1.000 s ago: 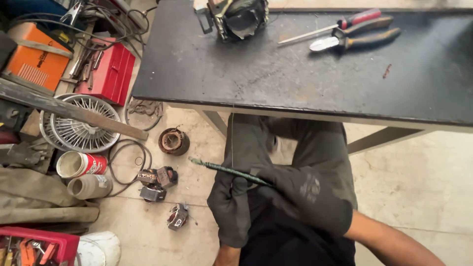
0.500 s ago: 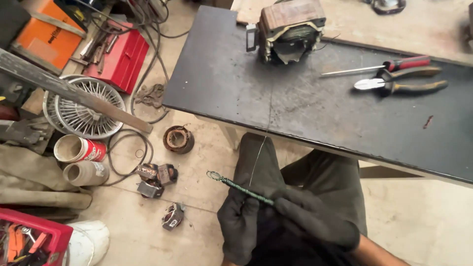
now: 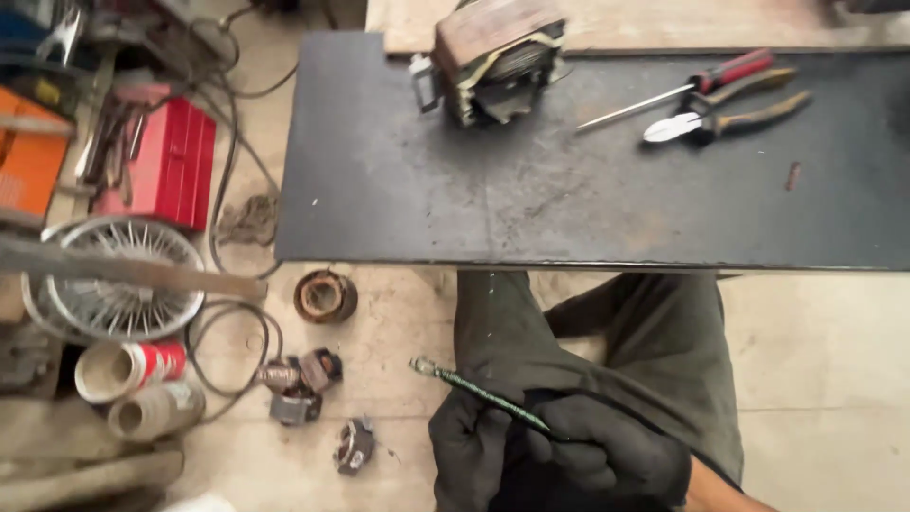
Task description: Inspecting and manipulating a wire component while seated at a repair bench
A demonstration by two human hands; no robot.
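Both my hands wear black gloves and sit low in the view, over my lap in dark green trousers. My right hand (image 3: 607, 453) grips the back end of a thin green rod (image 3: 474, 389). My left hand (image 3: 469, 455) is closed around the rod's middle from below. The rod's small looped tip points up and left over the floor. In front of my knees is a dark metal tabletop (image 3: 398, 190). A rusty wound motor block (image 3: 498, 57) stands at its far edge, well away from both hands.
A red-handled screwdriver (image 3: 682, 90) and pliers (image 3: 730, 118) lie at the table's far right. On the floor to the left are a red toolbox (image 3: 166, 161), a wire wheel (image 3: 118, 275), two cans (image 3: 128, 370), a copper coil ring (image 3: 324, 296), small motor parts (image 3: 299, 384) and cables.
The view has shifted, so the table and motor block sit lower and more central. My hands keep the rod in the same grip, now a little further right.
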